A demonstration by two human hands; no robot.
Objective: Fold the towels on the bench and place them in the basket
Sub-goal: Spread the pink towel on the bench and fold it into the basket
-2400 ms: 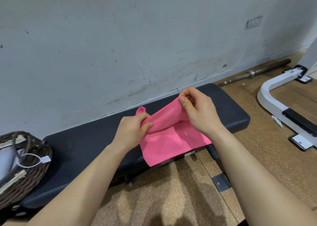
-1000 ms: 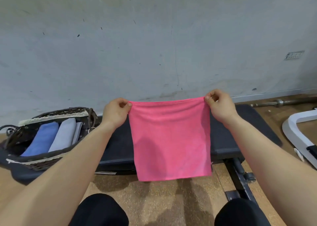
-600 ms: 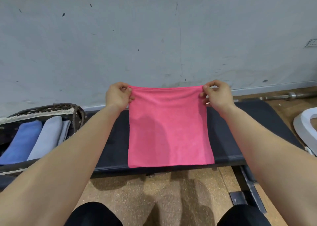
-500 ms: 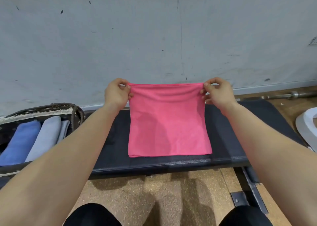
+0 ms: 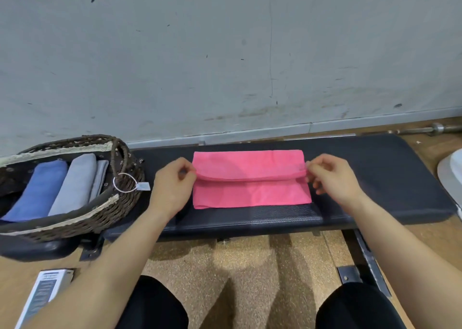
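The towel [image 5: 251, 178] lies on the desk [image 5: 375, 178], long axis left to right — my left hand [image 5: 172, 182] and right hand [image 5: 332, 177] each pinch one end of its folded edge; basket [image 5: 75, 218] sits left, nearer my left hand.

The pink cloth towel [image 5: 251, 187] lies on the middle of the black padded bench [image 5: 375, 178], nearer its front edge than its back edge. The brown woven wicker basket [image 5: 105, 213] sits on the bench's left end, left of the towel. In it, a blue folded towel [image 5: 37, 191] lies left of a grey folded towel [image 5: 77, 183].
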